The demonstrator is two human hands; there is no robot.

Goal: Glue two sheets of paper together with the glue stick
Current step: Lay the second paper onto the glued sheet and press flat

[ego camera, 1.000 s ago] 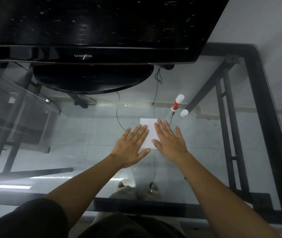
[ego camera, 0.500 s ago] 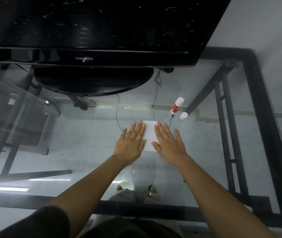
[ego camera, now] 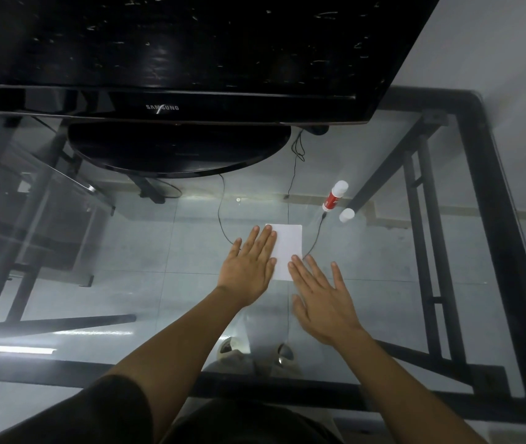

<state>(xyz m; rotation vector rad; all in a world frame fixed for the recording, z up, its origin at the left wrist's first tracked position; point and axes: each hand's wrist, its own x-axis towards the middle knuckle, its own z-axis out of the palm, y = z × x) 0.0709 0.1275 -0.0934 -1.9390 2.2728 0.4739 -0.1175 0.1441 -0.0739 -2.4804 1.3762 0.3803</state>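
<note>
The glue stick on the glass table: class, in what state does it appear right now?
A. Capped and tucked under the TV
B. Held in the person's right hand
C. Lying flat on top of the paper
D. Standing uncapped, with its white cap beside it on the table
D: the glue stick stands alone on the glass table, and its white cap sits apart, just beside it; neither hand touches it.

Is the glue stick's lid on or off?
Off. The white cap sits on the glass table beside the glue stick.
</note>
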